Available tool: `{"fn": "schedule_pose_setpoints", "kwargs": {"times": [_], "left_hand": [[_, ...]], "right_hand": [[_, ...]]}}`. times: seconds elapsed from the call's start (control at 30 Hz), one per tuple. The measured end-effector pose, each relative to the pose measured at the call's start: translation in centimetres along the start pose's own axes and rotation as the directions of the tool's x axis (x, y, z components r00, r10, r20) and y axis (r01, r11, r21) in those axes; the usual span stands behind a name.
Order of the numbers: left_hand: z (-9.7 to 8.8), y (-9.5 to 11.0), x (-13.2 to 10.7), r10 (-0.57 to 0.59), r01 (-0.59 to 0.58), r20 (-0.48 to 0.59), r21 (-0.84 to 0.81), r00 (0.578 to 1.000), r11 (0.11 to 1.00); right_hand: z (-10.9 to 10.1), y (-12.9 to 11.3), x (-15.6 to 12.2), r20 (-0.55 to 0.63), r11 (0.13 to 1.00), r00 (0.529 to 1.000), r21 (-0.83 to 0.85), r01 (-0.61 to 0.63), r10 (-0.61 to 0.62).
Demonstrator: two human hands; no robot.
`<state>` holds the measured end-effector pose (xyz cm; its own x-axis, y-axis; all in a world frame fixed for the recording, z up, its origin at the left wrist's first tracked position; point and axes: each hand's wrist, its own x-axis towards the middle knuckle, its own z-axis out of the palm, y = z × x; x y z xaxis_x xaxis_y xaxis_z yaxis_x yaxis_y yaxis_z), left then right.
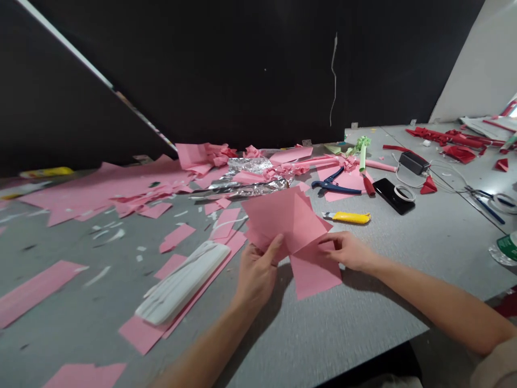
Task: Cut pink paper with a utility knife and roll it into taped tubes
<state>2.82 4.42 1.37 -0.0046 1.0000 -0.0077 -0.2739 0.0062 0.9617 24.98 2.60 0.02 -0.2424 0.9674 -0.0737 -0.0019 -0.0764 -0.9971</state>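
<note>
Several creased pink paper sheets [283, 218] are held up above the grey table, fanned out and overlapping. My left hand [259, 269] pinches them at the lower left, thumb on top and fingers underneath. At their right side, my right hand [348, 250] has thumb and fingers closed on the edge of a pink paper; its fingertips are partly hidden behind the sheets. One pink flap [315, 272] hangs below, between the hands. A yellow box cutter [347, 217] lies just beyond my right hand. Left of my left hand, a white folded bundle [183, 283] rests on pink strips.
Behind the sheets are blue-handled pliers [337, 186], crumpled silver foil [252, 178] and a black phone [393, 195] with a white tape roll [404, 193] on it. Pink scraps [177, 237] litter the left. Scissors [484, 199] and a bottle [507, 249] stand right. A black panel [226, 70] rises behind.
</note>
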Motion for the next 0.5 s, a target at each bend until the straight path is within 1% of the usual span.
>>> {"fn": "schedule_pose_setpoints", "kwargs": {"times": [0.1, 0.2, 0.3, 0.4, 0.5], "left_hand": [[-0.1, -0.3, -0.2, 0.000, -0.001, 0.029, 0.028, 1.000, 1.000], [-0.5, -0.8, -0.3, 0.000, -0.003, 0.056, 0.056, 0.998, 0.998], [-0.9, -1.1, -0.1, 0.028, -0.032, 0.034, 0.115, 0.999, 0.993], [-0.9, -0.7, 0.1, 0.063, -0.067, 0.027, 0.184, 0.998, 0.981], [-0.6, -0.1, 0.1, 0.071, -0.076, 0.033, 0.224, 0.997, 0.972]], "right_hand": [[-0.2, 0.8, 0.2, -0.058, 0.998, 0.998, -0.068, 0.017, -0.021], [-0.3, 1.0, 0.4, -0.104, 0.999, 0.994, -0.026, 0.027, -0.030], [-0.4, 0.9, 0.6, -0.194, 0.998, 0.980, 0.039, 0.056, -0.047], [-0.6, 0.8, 0.7, -0.298, 0.994, 0.953, 0.066, 0.083, -0.060], [-1.0, 0.4, 0.8, -0.362, 0.991, 0.930, 0.091, 0.100, -0.060]]}}
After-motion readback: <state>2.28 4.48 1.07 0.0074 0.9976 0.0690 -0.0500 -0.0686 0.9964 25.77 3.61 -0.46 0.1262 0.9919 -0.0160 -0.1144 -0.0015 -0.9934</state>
